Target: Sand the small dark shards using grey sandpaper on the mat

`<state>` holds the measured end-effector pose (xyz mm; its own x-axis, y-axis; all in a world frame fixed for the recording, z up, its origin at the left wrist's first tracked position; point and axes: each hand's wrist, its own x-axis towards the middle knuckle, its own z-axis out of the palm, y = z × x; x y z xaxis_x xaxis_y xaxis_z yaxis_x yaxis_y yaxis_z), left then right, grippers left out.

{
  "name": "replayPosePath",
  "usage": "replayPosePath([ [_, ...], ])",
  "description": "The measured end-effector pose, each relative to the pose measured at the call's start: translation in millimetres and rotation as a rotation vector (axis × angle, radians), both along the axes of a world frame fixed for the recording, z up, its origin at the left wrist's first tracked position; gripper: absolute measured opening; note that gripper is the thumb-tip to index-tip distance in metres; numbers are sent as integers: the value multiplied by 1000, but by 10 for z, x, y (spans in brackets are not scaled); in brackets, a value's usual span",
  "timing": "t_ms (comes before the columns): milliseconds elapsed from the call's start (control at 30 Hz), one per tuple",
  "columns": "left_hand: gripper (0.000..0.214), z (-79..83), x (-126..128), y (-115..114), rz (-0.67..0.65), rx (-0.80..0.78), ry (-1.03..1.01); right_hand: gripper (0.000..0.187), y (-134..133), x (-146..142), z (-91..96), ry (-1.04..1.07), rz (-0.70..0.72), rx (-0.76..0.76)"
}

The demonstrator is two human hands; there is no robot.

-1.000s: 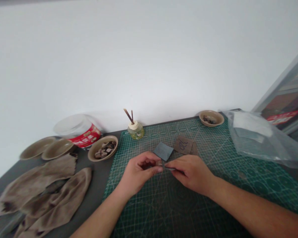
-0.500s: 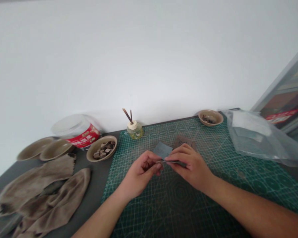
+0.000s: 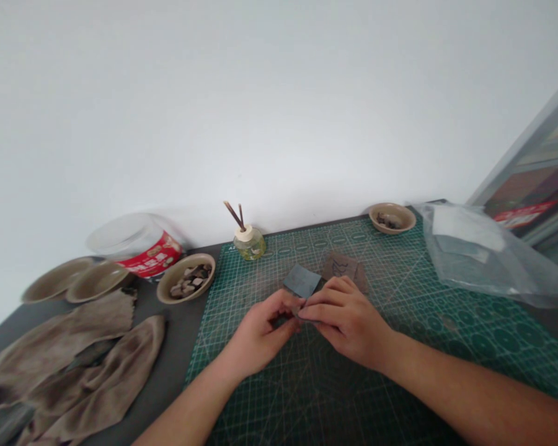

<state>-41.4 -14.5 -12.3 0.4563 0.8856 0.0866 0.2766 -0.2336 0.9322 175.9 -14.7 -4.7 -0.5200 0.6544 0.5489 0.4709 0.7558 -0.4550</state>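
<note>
Over the middle of the green cutting mat (image 3: 255, 396), my two hands meet at the fingertips. My left hand (image 3: 263, 331) is closed in a pinch on something small, mostly hidden by the fingers. My right hand (image 3: 348, 319) is closed on a thin grey sheet that looks like a piece of sandpaper (image 3: 310, 321); only its edge shows, and it touches the small thing. Just behind the hands, a blue-grey square of sandpaper (image 3: 302, 280) lies on the mat. Beside it are brown sheets (image 3: 341, 266) with dark marks, partly covered by my right hand.
To the left stand a bowl of small chunky pieces (image 3: 186, 279), two more bowls (image 3: 58, 279), a red-labelled plastic tub (image 3: 144, 248) and a crumpled brown cloth (image 3: 93, 371). At the back are a reed diffuser (image 3: 250, 243), another bowl (image 3: 392, 218) and a clear plastic bag (image 3: 488, 254).
My right hand has moved slightly left and its fingers now overlap the left fingertips. The grey sheet, seen edge-on before, is now mostly hidden. The view has shifted a little.
</note>
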Motion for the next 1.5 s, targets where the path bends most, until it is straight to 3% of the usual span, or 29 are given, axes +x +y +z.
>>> replayPosePath([
  [333, 12, 11, 0, 12, 49, 101, 113, 18, 21, 4, -26, -11, -20, -32],
  [833, 3, 116, 12, -13, 7, 182, 163, 18, 26, 5, -45, -10, 33, -52],
  [1067, 7, 89, 7, -9, 10, 148, 144, 21, 25, 10, -45, 1, 48, -65],
  [1233, 11, 71, 20, -13, 23, -22, 32, 21, 82, 68, -41, -55, 15, -65],
  [1500, 17, 62, 34, 10, -8, -80, -94, 10, 52, 24, -27, 124, -54, -208],
])
